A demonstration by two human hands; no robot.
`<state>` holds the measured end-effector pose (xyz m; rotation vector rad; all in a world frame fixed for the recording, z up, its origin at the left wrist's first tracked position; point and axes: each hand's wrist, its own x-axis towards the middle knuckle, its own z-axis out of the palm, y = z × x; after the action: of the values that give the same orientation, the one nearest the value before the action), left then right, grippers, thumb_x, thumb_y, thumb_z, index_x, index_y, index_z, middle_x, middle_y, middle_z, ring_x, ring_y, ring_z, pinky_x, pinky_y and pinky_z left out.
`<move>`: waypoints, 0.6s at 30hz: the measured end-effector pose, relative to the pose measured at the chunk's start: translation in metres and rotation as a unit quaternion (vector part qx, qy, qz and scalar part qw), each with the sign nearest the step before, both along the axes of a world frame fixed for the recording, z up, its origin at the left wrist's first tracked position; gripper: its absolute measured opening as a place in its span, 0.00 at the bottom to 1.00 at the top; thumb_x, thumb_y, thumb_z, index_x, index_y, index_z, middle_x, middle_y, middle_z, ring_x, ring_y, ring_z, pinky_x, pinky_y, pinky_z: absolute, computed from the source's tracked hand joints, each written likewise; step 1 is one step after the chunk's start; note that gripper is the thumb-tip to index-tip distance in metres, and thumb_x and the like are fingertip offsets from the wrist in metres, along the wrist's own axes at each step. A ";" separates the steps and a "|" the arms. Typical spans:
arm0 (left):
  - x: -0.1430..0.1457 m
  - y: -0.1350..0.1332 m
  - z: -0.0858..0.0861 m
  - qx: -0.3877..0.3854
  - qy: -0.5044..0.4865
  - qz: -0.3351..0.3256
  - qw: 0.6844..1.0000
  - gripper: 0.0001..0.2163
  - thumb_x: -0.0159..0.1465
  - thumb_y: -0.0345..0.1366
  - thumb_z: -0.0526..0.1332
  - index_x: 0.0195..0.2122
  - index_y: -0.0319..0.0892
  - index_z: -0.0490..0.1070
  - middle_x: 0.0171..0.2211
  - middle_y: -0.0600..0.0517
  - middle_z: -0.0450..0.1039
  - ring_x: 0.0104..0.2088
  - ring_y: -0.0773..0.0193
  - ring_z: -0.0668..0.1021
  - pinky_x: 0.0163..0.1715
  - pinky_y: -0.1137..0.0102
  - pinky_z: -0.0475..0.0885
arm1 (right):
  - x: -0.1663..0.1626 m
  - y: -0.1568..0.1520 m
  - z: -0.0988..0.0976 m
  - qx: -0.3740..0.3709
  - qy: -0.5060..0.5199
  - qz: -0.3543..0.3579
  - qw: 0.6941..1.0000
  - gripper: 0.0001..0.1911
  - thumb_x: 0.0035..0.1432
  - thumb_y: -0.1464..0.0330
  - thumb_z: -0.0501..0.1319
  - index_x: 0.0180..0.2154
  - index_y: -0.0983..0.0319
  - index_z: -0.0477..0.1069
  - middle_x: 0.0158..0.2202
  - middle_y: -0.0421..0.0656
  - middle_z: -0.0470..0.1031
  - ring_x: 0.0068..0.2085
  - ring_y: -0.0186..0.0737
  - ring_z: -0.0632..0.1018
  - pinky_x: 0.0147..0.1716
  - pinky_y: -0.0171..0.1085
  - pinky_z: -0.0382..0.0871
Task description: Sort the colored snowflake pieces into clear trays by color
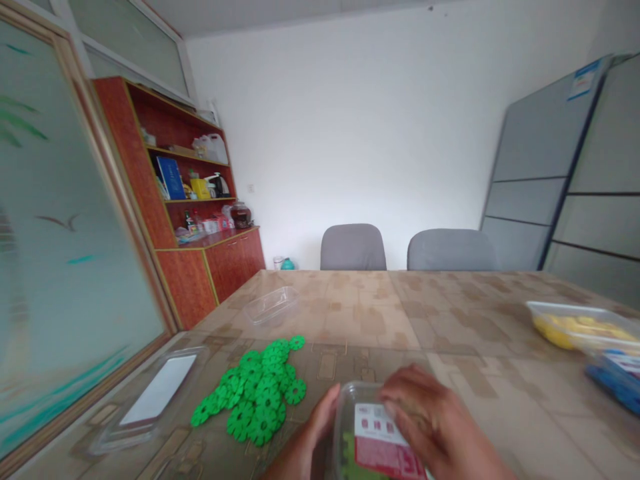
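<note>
A clear plastic box [345, 427] with a white and pink label [373, 437] on its lid is at the near edge of my view, partly cut off. Yellow-green pieces [367, 472] show through it. My left hand [310, 437] grips the box along its left side. Curled over the lid's far right corner is my right hand [433, 417], slightly blurred, its fingertips hidden at the edge and covering part of the label. Left of the box, a heap of green flower-shaped plastic discs [260, 393] lies loose on the table.
A clear lid [107, 437] with a white label and a clear tray [273, 305] lie on the patterned table [345, 307]. At the right stand containers of yellow pieces [575, 327] and blue pieces [615, 383]. Two grey chairs [353, 247] [450, 249] are behind the table.
</note>
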<state>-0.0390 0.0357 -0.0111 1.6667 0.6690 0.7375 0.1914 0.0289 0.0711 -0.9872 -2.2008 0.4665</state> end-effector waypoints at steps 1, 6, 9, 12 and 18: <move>0.001 0.000 0.000 -0.008 -0.007 0.003 1.000 0.58 0.46 0.59 0.69 0.68 0.44 0.33 0.68 0.39 0.39 0.66 0.39 0.45 0.63 0.49 0.42 | 0.003 0.009 0.003 -0.002 -0.010 -0.024 1.000 0.13 0.65 0.67 0.50 0.34 0.59 0.73 0.33 0.45 0.75 0.38 0.43 0.74 0.38 0.39 0.66; 0.007 -0.005 0.013 -0.052 -0.030 0.037 0.997 0.54 0.48 0.62 0.66 0.68 0.44 0.40 0.66 0.41 0.51 0.65 0.40 0.49 0.62 0.49 0.46 | -0.003 0.049 -0.011 -0.067 -0.064 -0.029 0.995 0.19 0.64 0.64 0.48 0.23 0.61 0.66 0.26 0.43 0.69 0.31 0.40 0.70 0.33 0.38 0.61; 0.008 -0.001 0.015 -0.081 -0.040 0.050 0.995 0.44 0.54 0.63 0.59 0.66 0.48 0.47 0.61 0.45 0.61 0.63 0.40 0.57 0.59 0.47 0.53 | -0.015 0.060 -0.017 -0.185 -0.019 0.042 0.982 0.23 0.61 0.57 0.53 0.18 0.60 0.55 0.19 0.35 0.57 0.23 0.32 0.60 0.23 0.33 0.53; 0.010 0.006 0.009 -0.131 -0.066 0.074 0.986 0.38 0.57 0.64 0.56 0.64 0.52 0.53 0.57 0.48 0.68 0.61 0.43 0.63 0.58 0.48 0.57 | -0.024 0.064 -0.016 -0.257 0.017 0.077 0.963 0.25 0.56 0.52 0.55 0.17 0.59 0.52 0.17 0.33 0.51 0.21 0.29 0.55 0.18 0.31 0.46; 0.004 0.006 -0.001 -0.169 -0.113 0.092 0.975 0.35 0.58 0.61 0.57 0.63 0.55 0.54 0.55 0.51 0.70 0.59 0.50 0.67 0.58 0.52 0.57 | -0.034 0.065 -0.018 -0.320 0.053 0.083 0.942 0.20 0.50 0.53 0.59 0.19 0.60 0.59 0.17 0.33 0.55 0.20 0.28 0.56 0.18 0.30 0.47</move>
<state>-0.0347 0.0419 -0.0123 1.2019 0.7461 0.8759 0.1571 0.0942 0.0533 -1.0604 -2.0720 1.3405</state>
